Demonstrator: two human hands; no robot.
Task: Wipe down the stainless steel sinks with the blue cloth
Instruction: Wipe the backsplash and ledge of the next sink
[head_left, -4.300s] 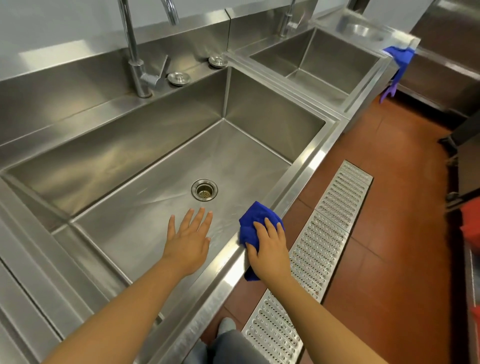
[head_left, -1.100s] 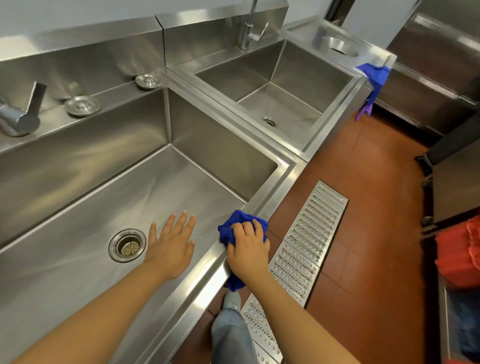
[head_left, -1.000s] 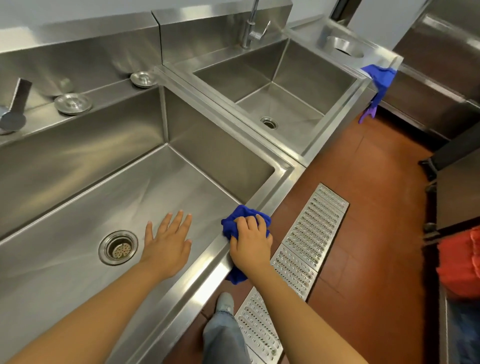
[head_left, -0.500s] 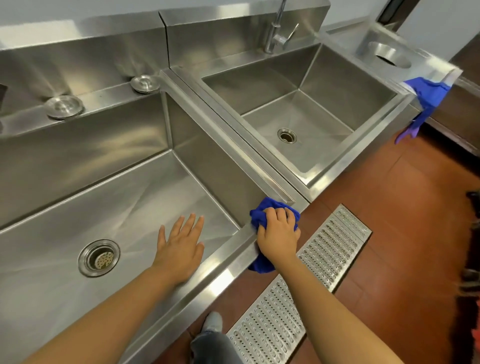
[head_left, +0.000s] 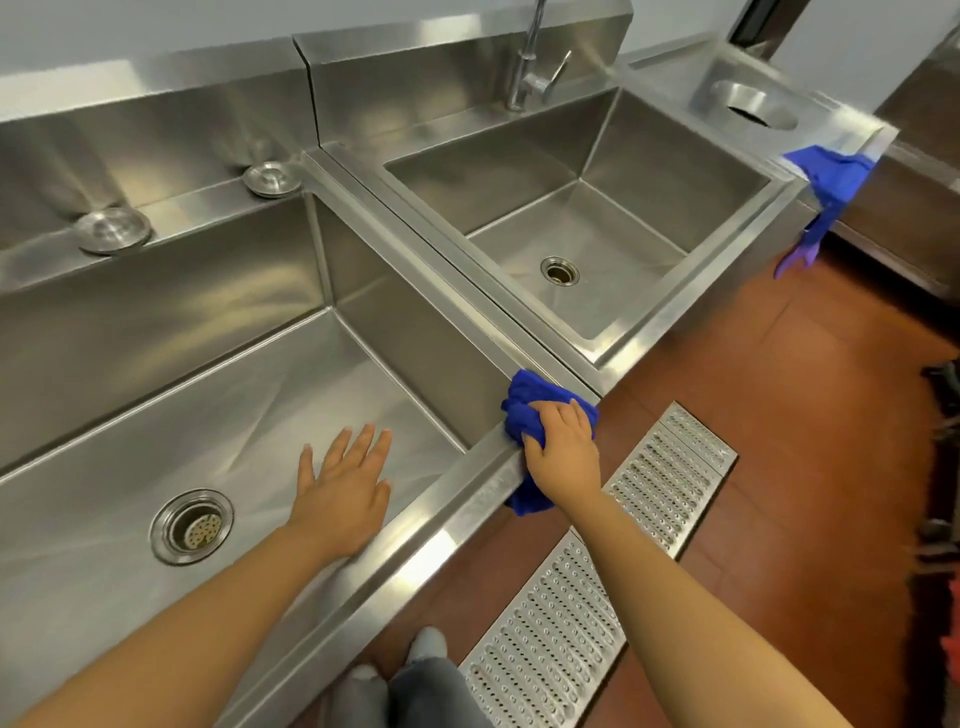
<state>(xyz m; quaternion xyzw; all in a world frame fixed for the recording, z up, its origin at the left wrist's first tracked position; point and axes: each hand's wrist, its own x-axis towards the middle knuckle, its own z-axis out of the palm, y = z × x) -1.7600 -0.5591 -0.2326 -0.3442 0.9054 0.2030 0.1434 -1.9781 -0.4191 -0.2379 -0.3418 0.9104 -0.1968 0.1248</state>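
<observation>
Right hand (head_left: 562, 448) curled over the bunched blue cloth (head_left: 524, 410), pressing it on the front rim corner of the big sink (head_left: 467, 470). Left hand (head_left: 345, 488) spread flat in the basin. Cloth looks soft and light; best palmed from above, bunched.

A single head-worn camera (wide-angle) looks forward and down — close above the near sink (head_left: 156, 312).

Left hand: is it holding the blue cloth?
No, the left hand is spread open over the sink; the right hand grips the blue cloth.
</observation>
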